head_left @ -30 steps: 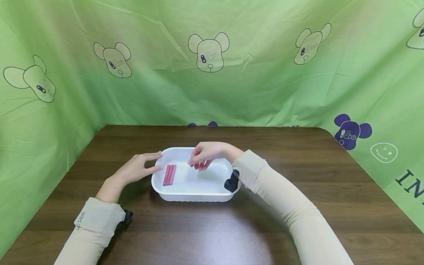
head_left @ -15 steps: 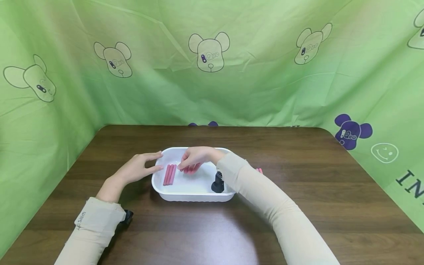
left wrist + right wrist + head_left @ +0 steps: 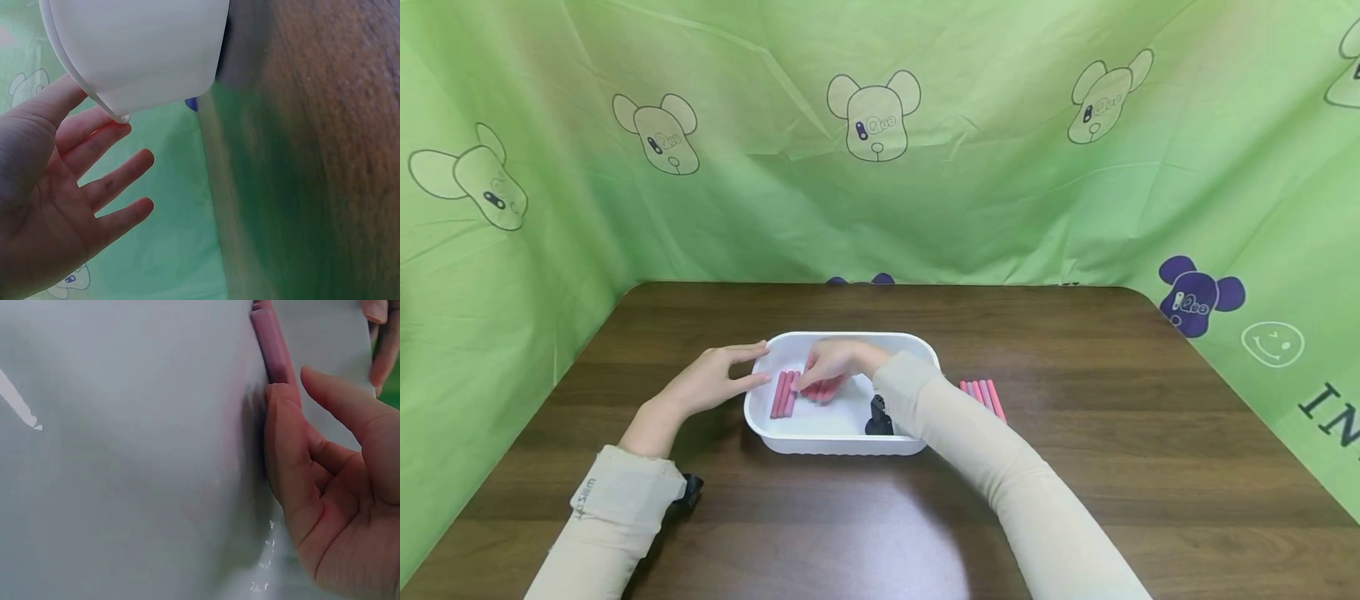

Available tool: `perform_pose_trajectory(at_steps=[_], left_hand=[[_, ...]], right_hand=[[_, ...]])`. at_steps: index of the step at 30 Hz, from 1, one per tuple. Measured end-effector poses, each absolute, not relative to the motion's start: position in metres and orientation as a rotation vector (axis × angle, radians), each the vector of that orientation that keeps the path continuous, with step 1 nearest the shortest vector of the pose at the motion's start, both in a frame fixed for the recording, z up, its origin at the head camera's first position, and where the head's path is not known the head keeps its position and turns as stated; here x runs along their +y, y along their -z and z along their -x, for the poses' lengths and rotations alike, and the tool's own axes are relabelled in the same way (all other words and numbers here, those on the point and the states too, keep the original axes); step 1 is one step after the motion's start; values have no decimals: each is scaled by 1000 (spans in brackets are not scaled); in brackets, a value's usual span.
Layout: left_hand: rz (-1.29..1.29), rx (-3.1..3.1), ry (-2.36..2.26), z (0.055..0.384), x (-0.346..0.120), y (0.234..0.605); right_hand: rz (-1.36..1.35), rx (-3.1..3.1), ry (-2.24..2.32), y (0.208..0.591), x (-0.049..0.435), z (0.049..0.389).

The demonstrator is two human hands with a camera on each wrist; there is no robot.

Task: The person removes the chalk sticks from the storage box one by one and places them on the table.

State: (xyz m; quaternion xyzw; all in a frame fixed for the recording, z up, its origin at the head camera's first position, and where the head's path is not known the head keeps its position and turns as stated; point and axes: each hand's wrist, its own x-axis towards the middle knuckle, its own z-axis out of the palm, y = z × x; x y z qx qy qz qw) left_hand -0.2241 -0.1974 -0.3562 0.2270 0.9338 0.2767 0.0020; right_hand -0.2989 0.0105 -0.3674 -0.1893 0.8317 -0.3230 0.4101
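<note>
A white tub (image 3: 842, 446) stands on the table, with several pink sticks (image 3: 780, 396) side by side in its left end. My right hand (image 3: 831, 372) reaches into the tub, its fingertips at the rightmost of these sticks. In the right wrist view the index fingertip meets a pink stick (image 3: 272, 347), while the thumb stands slightly apart from it. My left hand (image 3: 718, 379) rests at the tub's left rim with thumb and fingers spread. The left wrist view shows its fingertips at the white rim (image 3: 78, 78), the other fingers loosely extended.
More pink sticks (image 3: 992, 400) lie in a row on the table right of the tub, partly behind the right sleeve (image 3: 985, 467). A black wrist camera (image 3: 878, 417) hangs over the tub. A green printed curtain (image 3: 880, 217) encloses the brown table (image 3: 820, 533).
My right hand has moved left and lower across the tub to the pink sticks. The sticks outside on the right have come into view behind the sleeve. My left hand has stayed put.
</note>
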Motion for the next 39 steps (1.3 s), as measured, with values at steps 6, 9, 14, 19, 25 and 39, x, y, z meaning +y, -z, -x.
perform_pose_trajectory(at_steps=[6, 9, 14, 19, 25, 39], left_hand=[[-711, 2924, -870, 224, -198, 356], [-715, 2925, -870, 224, -197, 356], [-714, 2924, -872, 223, -197, 355], [-716, 2921, -875, 223, -197, 355], [-729, 2929, -868, 224, -197, 357], [-729, 2931, -865, 223, -198, 356]], right_hand=[[437, 2154, 809, 369, 6, 295], [419, 2164, 819, 369, 4, 294], [397, 2185, 821, 369, 3, 293], [370, 2144, 843, 367, 1, 293], [294, 2077, 895, 368, 1, 294], [310, 2074, 835, 363, 4, 296]])
